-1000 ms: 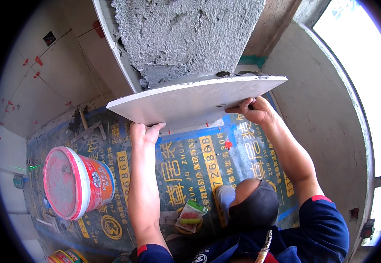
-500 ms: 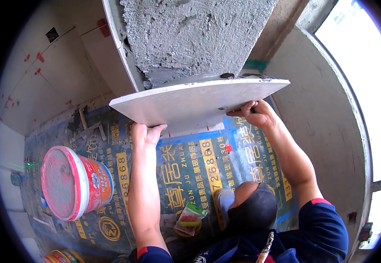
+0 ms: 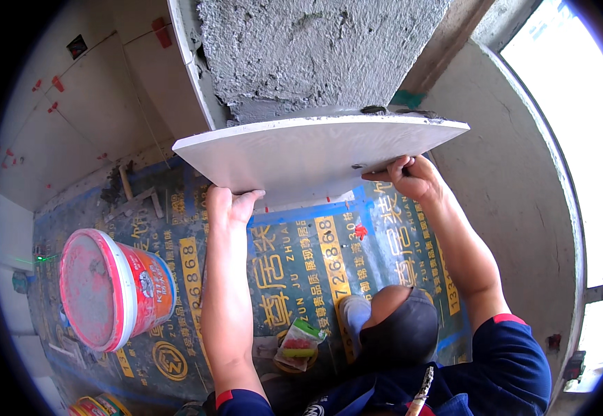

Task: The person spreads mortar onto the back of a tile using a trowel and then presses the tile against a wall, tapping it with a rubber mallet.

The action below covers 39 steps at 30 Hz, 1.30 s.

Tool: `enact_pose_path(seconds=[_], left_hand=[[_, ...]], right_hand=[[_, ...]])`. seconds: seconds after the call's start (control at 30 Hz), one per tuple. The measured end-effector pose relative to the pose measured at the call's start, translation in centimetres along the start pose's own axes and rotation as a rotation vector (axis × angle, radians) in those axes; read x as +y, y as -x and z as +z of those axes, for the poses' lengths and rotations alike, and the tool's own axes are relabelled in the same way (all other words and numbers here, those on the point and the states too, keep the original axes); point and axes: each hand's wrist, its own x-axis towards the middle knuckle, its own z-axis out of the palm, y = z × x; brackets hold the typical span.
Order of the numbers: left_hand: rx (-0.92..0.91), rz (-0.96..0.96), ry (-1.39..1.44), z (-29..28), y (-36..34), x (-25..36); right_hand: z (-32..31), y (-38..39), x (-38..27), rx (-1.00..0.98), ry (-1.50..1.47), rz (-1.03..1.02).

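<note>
I hold a large white tile [image 3: 301,145] at a tilt against a rough grey plastered column [image 3: 315,59], with dark lumpy material along its top edge. My left hand [image 3: 232,204] is closed on the tile's lower edge near the left, thumb against it. My right hand [image 3: 412,177] grips the lower edge toward the right, fingers curled. The parts of my fingers behind the tile are hidden.
A red-rimmed bucket [image 3: 90,288] stands at left on the printed green floor covering [image 3: 281,263]. A small plastic packet [image 3: 298,347] lies by my knee. A tiled wall with red clips [image 3: 57,84] is at left, a bright window [image 3: 568,104] at right.
The view has shifted a little, moving the surroundings in the picture. The tile's left corner appears slightly higher; both hands keep their grip on it.
</note>
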Motion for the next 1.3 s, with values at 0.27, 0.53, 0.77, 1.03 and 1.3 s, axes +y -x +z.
enact_pose_path(seconds=[0.27, 0.53, 0.77, 1.03, 1.3], left_hand=[[-0.029, 0.027, -0.089, 0.2, -0.8, -0.6], [-0.053, -0.009, 0.068, 1.1, -0.1, -0.2], [0.232, 0.689, -0.522, 2.2, 0.4, -3.7], [0.352, 1.148, -0.926, 3.7, -2.9, -2.8], [0.372, 1.15, -0.83, 4.7, -3.9, -3.0]], right_hand=[[0.0, -0.7, -0.9, -0.043, 0.026, 0.014], [1.0, -3.2, -1.6, 0.02, 0.041, -0.084], [0.8, -3.8, -1.5, -0.063, 0.236, -0.131], [3.1, -4.1, -0.7, 0.018, 0.184, -0.103], [3.0, -5.1, -1.8, 0.1, 0.265, -0.156]])
